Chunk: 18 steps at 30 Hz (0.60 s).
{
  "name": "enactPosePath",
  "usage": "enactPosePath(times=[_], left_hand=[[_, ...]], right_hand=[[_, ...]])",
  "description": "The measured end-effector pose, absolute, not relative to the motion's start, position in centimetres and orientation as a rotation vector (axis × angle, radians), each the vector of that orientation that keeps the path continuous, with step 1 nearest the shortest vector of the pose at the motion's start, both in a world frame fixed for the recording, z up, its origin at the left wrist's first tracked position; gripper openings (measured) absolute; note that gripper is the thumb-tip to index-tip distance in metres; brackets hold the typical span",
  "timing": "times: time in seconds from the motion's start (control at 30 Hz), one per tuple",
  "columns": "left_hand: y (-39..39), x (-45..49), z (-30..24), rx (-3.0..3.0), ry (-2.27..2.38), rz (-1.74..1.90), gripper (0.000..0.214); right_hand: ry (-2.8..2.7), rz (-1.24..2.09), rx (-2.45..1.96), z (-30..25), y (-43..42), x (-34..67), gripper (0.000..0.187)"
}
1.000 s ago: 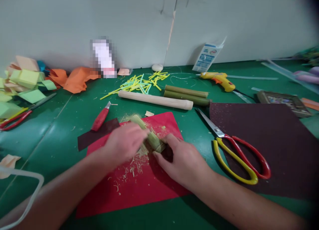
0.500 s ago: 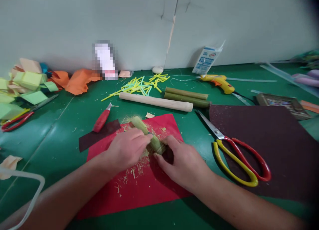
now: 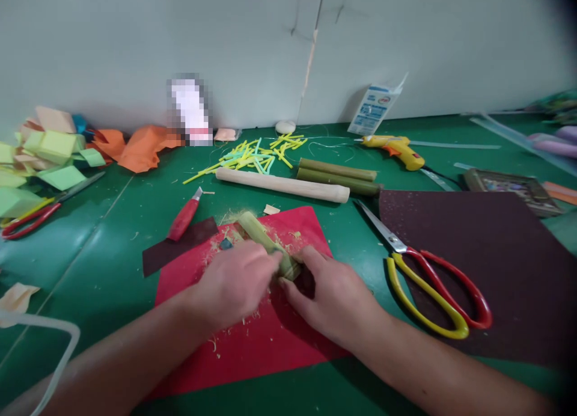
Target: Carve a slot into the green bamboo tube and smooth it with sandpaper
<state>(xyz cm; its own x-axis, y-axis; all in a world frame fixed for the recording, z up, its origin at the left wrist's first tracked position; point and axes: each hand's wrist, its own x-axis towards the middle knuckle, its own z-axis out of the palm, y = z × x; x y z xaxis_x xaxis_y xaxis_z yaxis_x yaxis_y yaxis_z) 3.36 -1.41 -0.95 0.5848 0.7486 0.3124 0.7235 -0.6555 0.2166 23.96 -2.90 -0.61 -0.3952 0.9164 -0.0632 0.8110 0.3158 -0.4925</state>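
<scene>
A pale green bamboo piece (image 3: 258,229) lies slantwise over a red paper sheet (image 3: 288,350) strewn with fine shavings. My right hand (image 3: 338,293) grips its near end between thumb and fingers. Over its middle, my left hand (image 3: 241,278) is closed and blurred by motion; what it holds is mostly hidden. A small dark blue bit (image 3: 226,243) shows just beyond the knuckles, and I cannot tell whether it belongs to the held thing. Left of the bamboo, a red-handled knife (image 3: 184,216) rests on a dark paper strip (image 3: 180,247).
Red-and-yellow scissors (image 3: 396,244) lie on dark paper (image 3: 505,272) at right. Behind are a pale peeled stick (image 3: 282,184), green bamboo tubes (image 3: 338,178), yellow strips (image 3: 243,157) and a yellow glue gun (image 3: 392,146). Folded papers (image 3: 49,145) and other scissors (image 3: 40,214) lie left.
My left hand has slid along the bamboo toward my right hand, and the dark blue bit now shows beyond it. The right hand keeps its hold in place.
</scene>
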Motion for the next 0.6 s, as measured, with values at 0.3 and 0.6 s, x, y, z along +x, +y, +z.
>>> enactPosePath(times=[0.3, 0.6], left_hand=[[-1.09, 3.22, -1.18, 2.742, 1.193, 0.571, 0.029], [-1.54, 3.70, -0.87, 2.704, 1.272, 0.613, 0.028]], right_hand=[[-2.354, 0.701, -1.597, -0.56, -2.87, 24.01, 0.016], [-2.364, 0.656, -1.570, -0.54, -2.93, 23.92, 0.016]])
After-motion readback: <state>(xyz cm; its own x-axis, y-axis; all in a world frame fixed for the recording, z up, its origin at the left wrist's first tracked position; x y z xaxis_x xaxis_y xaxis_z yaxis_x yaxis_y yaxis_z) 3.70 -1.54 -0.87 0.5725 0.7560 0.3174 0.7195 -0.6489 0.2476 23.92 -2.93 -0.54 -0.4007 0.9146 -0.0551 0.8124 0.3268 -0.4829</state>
